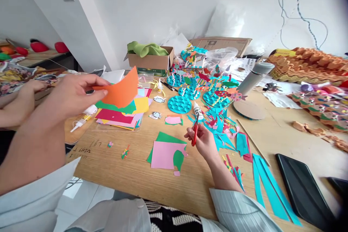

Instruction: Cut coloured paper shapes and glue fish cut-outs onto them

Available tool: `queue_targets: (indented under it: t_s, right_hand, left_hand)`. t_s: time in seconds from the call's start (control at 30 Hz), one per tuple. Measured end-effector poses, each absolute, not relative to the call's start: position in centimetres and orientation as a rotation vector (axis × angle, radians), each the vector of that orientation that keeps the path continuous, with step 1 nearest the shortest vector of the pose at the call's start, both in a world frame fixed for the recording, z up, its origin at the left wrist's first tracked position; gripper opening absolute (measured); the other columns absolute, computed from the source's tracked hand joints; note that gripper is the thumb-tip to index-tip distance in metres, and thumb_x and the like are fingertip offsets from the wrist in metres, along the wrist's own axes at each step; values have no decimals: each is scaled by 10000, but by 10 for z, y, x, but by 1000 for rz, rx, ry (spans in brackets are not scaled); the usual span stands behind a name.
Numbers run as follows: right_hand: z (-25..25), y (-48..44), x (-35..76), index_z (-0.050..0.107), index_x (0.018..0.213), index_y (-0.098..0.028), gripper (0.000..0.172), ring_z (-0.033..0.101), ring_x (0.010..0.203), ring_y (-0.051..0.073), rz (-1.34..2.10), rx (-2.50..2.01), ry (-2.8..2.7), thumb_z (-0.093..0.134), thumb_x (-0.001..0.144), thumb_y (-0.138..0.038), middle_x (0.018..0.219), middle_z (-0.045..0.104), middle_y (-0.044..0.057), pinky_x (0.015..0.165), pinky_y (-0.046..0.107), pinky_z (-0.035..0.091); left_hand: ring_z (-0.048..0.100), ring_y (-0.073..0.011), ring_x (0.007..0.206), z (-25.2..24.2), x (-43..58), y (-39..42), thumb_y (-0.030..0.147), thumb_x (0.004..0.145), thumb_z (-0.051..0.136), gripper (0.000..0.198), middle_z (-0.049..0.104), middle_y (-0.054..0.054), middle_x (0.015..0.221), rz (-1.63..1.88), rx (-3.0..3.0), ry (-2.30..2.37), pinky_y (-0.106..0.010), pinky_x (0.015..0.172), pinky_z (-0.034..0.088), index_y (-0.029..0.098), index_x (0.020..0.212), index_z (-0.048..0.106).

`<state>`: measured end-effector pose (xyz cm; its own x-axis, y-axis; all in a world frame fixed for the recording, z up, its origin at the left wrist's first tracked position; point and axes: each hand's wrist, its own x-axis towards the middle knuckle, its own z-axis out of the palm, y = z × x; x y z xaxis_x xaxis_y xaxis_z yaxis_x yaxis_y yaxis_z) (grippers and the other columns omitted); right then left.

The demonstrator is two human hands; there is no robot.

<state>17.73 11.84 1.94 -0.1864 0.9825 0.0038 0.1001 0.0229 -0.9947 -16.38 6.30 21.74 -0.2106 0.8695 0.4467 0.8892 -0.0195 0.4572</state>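
At eleven o'clock, our left hand (pixel 73 94) pinched orange paper (pixel 122 88); at one o'clock, our right hand (pixel 203 143) gripped scissors (pixel 194 136) (red ones).

Left hand (pixel 73 96) is pinching up an orange paper sheet (pixel 122 88), right hand (pixel 202 141) is gripping red-handled scissors (pixel 194 134) over the wooden table (pixel 130 174), near pink paper (pixel 163 155) and a white glue bottle (pixel 198 110); co-worker's hand (pixel 27 92) is showing far left.
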Motion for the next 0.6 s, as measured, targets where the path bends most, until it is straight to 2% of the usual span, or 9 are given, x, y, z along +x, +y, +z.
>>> queue_targets:
  t_s: [0.13,0.2,0.3,0.37,0.43,0.5,0.6]
  right_hand:
    - [27,115,177,518,781,-214,474,610,576,168,1713,-926,-1252,561,786,-685,696,712,65,571,281,447]
    - [27,114,177,546,767,-210,546,621,588,180,1902,-794,-1166,464,798,-749,671,695,63,581,289,441]
    - [27,115,176,600,737,-197,630,591,567,166,2042,-703,-1038,445,753,-808,641,645,47,565,282,427]
    - [27,116,176,619,720,-190,614,542,547,140,2034,-715,-972,502,732,-793,641,606,30,544,267,409]
    - [26,117,177,613,708,-190,500,499,559,118,1961,-753,-969,648,704,-688,653,567,4,537,248,384]
    - [24,118,177,602,718,-193,369,467,585,102,1853,-791,-1017,806,634,-490,668,533,-25,544,232,357]
    - [21,118,178,592,764,-198,348,442,603,94,1745,-841,-1088,860,564,-293,683,514,-49,557,230,332]
  left_hand:
    - [647,-177,883,190,-122,56,274,786,631,144,717,-33,938,-1282,-2319,-1832,-380,865,506,150,840,681]
    - [657,-169,915,169,-102,53,192,809,617,67,711,-40,969,-1357,-2452,-1667,-355,876,511,174,848,669]
    - [639,-170,1008,134,-76,46,117,834,572,117,688,-60,1048,-1466,-2535,-1511,-339,895,512,193,868,654]
    - [606,-179,1097,111,-63,39,72,836,541,182,657,-72,1132,-1452,-2536,-1537,-350,951,488,200,895,656]
    - [581,-183,1142,91,-57,32,49,836,526,221,633,-76,1174,-1447,-2527,-1554,-350,973,477,208,909,662]
    - [560,-194,1176,75,-54,28,39,831,520,248,616,-76,1202,-1467,-2489,-1581,-357,985,470,218,905,675]
    - [549,-202,1193,57,-55,25,65,829,539,249,594,-65,1244,-1572,-2427,-1639,-362,1000,463,240,899,702]
